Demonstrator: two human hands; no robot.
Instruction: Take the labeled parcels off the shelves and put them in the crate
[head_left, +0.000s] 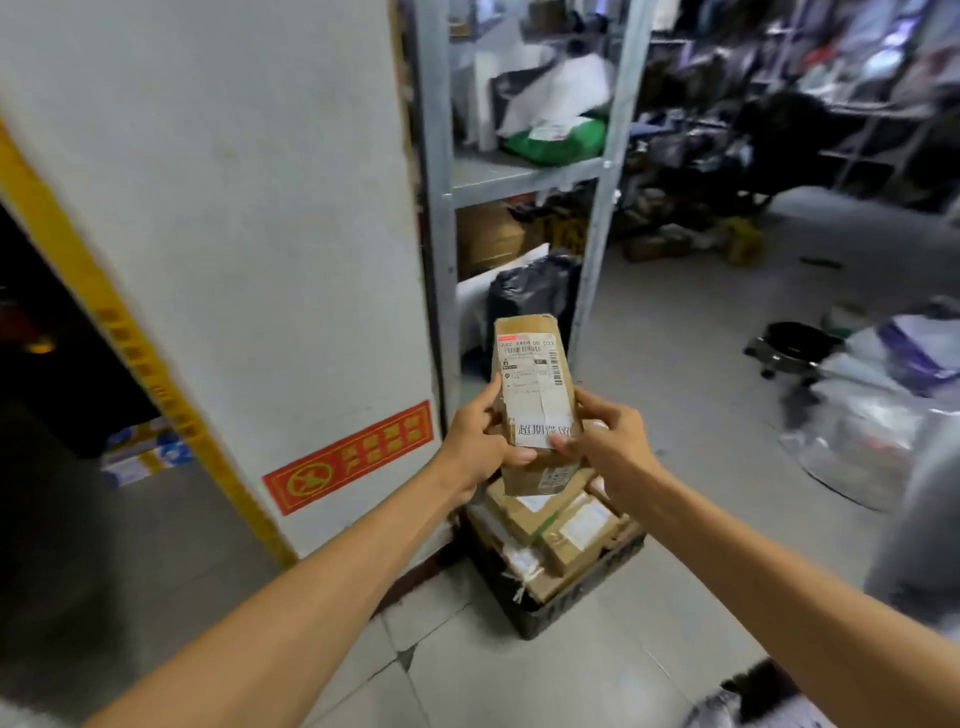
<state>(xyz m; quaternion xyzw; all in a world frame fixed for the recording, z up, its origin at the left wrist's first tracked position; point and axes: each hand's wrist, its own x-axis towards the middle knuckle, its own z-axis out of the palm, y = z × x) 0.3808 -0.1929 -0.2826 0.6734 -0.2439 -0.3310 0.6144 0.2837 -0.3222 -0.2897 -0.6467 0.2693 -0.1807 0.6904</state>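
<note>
**One more parcel above a heaped crate**

We hold a labeled cardboard parcel (535, 395) in the centre of the frame, directly above the crate (571, 597) at lower centre. Our left hand (480, 441) grips its left edge, and our right hand (608, 436) pinches its lower right part with curled fingers. Boxes (550, 525) already fill the crate to the rim, so we judge much is done. The shelves (519, 174) at upper centre carry more bags. Blur hides whether these have labels.

A long brown parcel (532, 364) with a white label stands upright in the air. The left hand (475, 441) and right hand (608, 436) hold it. Just under it, a black crate (597, 579) on the floor is full of brown boxes (550, 519). Gray metal shelves (519, 174) behind hold more bags.
</note>
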